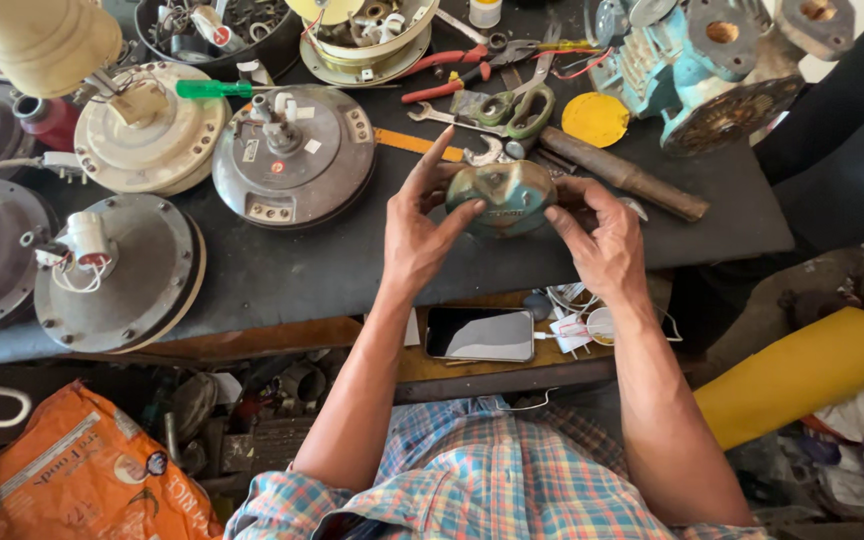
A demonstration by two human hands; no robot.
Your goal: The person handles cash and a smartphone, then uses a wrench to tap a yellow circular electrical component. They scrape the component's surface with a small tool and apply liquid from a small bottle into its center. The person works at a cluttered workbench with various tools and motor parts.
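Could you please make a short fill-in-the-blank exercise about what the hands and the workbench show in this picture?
1. Both hands, the left hand and the right hand, hold a worn ____ casing.
2. The screwdriver has a ____ handle.
3. A dark ____ lies on the shelf under the workbench, below the hands.

Missing words: teal; green; phone

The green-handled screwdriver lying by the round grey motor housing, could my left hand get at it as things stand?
Probably not right away: the left hand is cupped on the worn teal rounded casing, shared with the right hand. The green-handled screwdriver lies exposed beyond the round grey motor housing.
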